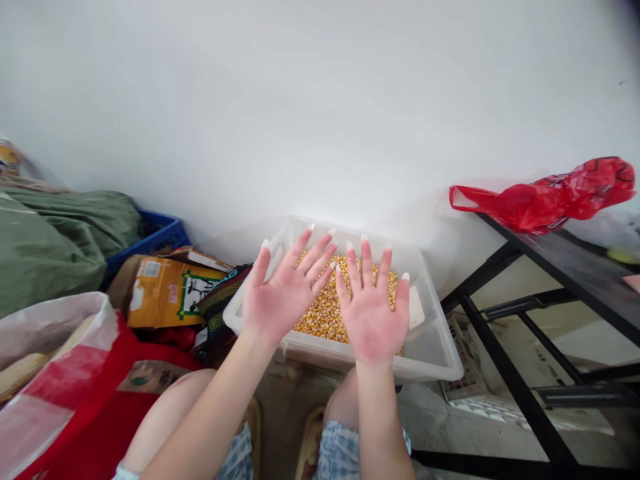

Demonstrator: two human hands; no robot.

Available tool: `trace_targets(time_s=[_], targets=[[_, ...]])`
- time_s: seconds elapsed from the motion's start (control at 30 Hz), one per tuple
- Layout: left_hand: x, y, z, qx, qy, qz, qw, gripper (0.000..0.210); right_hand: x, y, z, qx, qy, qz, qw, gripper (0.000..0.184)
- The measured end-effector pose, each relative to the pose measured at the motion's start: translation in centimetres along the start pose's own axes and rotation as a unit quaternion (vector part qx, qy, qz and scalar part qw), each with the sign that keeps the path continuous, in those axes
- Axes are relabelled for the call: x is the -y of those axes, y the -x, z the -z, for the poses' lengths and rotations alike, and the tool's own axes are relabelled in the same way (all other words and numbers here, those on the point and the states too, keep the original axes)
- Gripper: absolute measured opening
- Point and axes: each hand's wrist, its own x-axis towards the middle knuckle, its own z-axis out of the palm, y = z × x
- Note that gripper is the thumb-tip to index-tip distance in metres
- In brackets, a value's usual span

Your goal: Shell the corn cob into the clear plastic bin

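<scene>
Both palms face up toward me above a translucent plastic bin (440,347) that stands against the wall. My left hand (280,293) is open, its fingers spread and nothing in it. Beside it, my right hand (375,313) is open too, fingers apart and palm bare. Loose yellow corn kernels (325,312) cover part of the bin's bottom, partly hidden behind my hands. A pale flat piece (416,308) shows at the bin's right side. The hands do not touch each other.
At left stand a red-and-white bag (75,380) with corn cobs (23,373) inside, a yellow carton (165,293), a blue crate (167,233) and green cloth (65,240). A black metal frame table (500,353) is at right, a red plastic bag (550,200) on it.
</scene>
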Motion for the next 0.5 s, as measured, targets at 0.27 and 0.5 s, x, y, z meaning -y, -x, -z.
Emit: trace_targets(time_s=[0.27, 0.5], targets=[[1.8, -1.2, 4.7, -0.059, 0.073, -0.005, 0.996, 0.057, -3.9, -2.5, 5.8, -0.051, -0.054, -0.03, 0.997, 0.044], [1.8, -1.1, 4.6, -0.048, 0.067, 0.0, 0.997, 0.059, -4.1, -2.5, 6.0, -0.029, -0.081, -0.025, 0.996, 0.045]])
